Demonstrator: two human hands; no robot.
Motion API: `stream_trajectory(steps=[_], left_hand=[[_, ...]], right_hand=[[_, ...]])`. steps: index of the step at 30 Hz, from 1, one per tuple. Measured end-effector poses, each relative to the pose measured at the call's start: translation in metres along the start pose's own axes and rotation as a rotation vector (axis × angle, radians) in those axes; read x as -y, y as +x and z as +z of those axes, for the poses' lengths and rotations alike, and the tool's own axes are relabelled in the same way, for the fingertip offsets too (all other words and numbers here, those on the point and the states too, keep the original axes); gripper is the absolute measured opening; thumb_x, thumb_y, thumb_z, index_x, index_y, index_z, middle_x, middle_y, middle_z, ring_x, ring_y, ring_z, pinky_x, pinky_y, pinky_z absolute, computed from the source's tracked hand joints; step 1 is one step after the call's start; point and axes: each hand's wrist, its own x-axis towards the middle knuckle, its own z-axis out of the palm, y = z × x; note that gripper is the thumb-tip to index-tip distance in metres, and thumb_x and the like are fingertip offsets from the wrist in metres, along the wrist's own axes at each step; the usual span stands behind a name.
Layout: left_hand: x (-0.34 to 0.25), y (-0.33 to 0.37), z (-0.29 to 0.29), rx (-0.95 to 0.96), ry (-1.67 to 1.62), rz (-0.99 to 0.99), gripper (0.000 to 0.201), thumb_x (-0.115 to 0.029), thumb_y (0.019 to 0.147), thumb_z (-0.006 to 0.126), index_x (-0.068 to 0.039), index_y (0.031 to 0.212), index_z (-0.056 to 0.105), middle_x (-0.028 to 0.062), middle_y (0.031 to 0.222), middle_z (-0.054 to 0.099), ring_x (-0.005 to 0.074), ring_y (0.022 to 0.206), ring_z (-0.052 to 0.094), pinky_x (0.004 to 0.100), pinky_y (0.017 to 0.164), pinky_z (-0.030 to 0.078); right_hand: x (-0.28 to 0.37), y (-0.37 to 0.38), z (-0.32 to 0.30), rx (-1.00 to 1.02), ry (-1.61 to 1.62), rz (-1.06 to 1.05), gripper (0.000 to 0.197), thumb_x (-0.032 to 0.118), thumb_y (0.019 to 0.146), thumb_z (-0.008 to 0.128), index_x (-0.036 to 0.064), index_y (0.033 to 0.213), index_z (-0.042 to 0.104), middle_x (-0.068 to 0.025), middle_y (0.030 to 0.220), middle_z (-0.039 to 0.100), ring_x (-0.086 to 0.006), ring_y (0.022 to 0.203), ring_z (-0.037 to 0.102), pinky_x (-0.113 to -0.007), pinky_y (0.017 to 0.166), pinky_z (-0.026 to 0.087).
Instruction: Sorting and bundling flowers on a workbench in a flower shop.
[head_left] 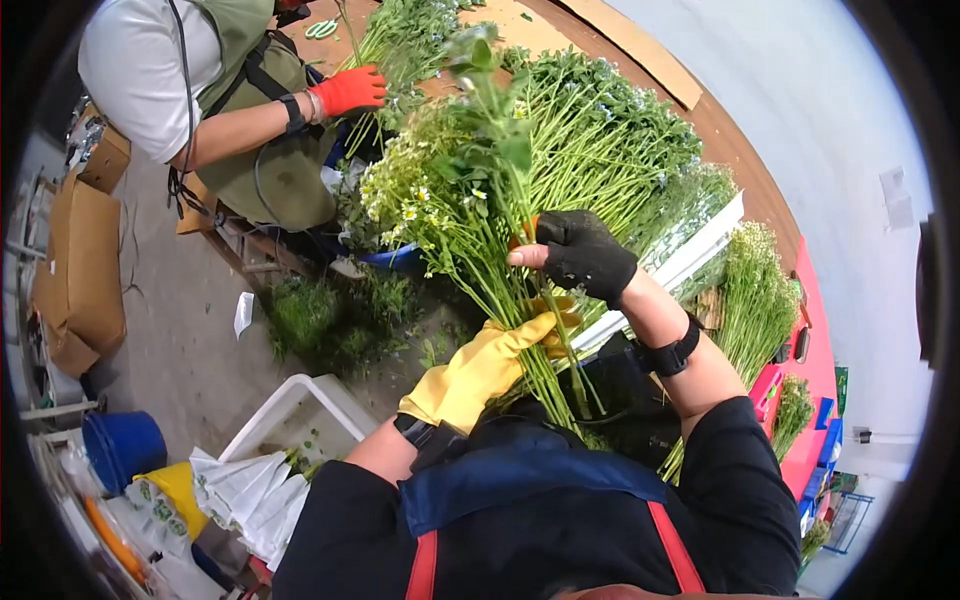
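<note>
My left hand (490, 365), in a yellow rubber glove, is closed round the stems of a bouquet (440, 195) of small white daisy-like flowers and greenery. The bouquet's heads lean up and to the left, and its cut ends hang down in front of my apron. Just above it, my right hand (580, 255) wears a black glove with the thumb tip bare. Its thumb and fingers pinch a tall leafy stem (515, 150) against the bouquet; the top of that stem is blurred. Behind my hands, a large pile of blue-flowered stems (600, 130) lies on the brown table.
A co-worker's red-gloved hand (350, 90) holds stems across on the left, near green scissors (321, 29). More white-flowered bunches (750, 300) lie at the right. A white tub (300, 415), paper-wrapped bunches (255, 495), a blue bucket (122, 448) and a cardboard box (80, 270) stand left.
</note>
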Motion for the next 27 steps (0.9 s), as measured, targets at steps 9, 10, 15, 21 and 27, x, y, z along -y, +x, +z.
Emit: stream_trajectory(steps=[9, 10, 15, 21, 27], left_hand=[[0.002, 0.006, -0.009, -0.033, -0.055, 0.003, 0.028, -0.018, 0.090, 0.064, 0.000, 0.112, 0.059, 0.0085, 0.099, 0.064, 0.0154, 0.082, 0.061, 0.0369, 0.078, 0.058], [0.000, 0.007, -0.008, -0.022, -0.042, -0.008, 0.029, -0.019, 0.090, 0.064, 0.000, 0.112, 0.059, 0.0075, 0.098, 0.063, 0.0152, 0.082, 0.061, 0.0369, 0.078, 0.058], [-0.003, 0.011, 0.000, -0.043, -0.002, -0.002, 0.032, -0.024, 0.091, 0.064, -0.001, 0.113, 0.059, 0.0052, 0.101, 0.061, 0.0143, 0.083, 0.059, 0.0351, 0.078, 0.057], [0.001, 0.020, -0.017, -0.050, 0.002, -0.052, 0.037, -0.029, 0.093, 0.061, 0.001, 0.115, 0.058, 0.0047, 0.097, 0.060, 0.0159, 0.085, 0.058, 0.0329, 0.081, 0.053], [-0.001, 0.025, -0.015, -0.060, -0.065, -0.047, 0.041, -0.026, 0.088, 0.068, 0.003, 0.116, 0.060, 0.0079, 0.104, 0.064, 0.0160, 0.086, 0.059, 0.0354, 0.075, 0.055]], right_hand=[[-0.004, -0.021, -0.009, -0.148, 0.182, 0.164, 0.019, 0.020, 0.082, 0.075, 0.0034, 0.089, 0.067, 0.0047, 0.066, 0.054, -0.0037, 0.059, 0.047, -0.022, 0.053, 0.038], [-0.008, -0.020, -0.007, -0.149, 0.187, 0.168, 0.019, 0.020, 0.082, 0.075, 0.0034, 0.089, 0.067, 0.0047, 0.066, 0.054, -0.0037, 0.059, 0.047, -0.022, 0.053, 0.038], [-0.025, -0.014, 0.000, -0.116, -0.168, 0.055, 0.024, 0.022, 0.082, 0.073, 0.0011, 0.091, 0.066, 0.0031, 0.067, 0.053, -0.0055, 0.064, 0.047, -0.026, 0.058, 0.041], [-0.036, -0.025, -0.003, -0.242, -0.134, -0.001, 0.021, 0.021, 0.082, 0.069, 0.0007, 0.082, 0.064, -0.0043, 0.063, 0.053, -0.0118, 0.060, 0.050, -0.030, 0.057, 0.043], [-0.048, -0.021, 0.005, -0.306, -0.075, -0.039, 0.025, 0.025, 0.080, 0.070, 0.0011, 0.080, 0.062, -0.0102, 0.061, 0.052, -0.0180, 0.056, 0.049, -0.034, 0.055, 0.042]])
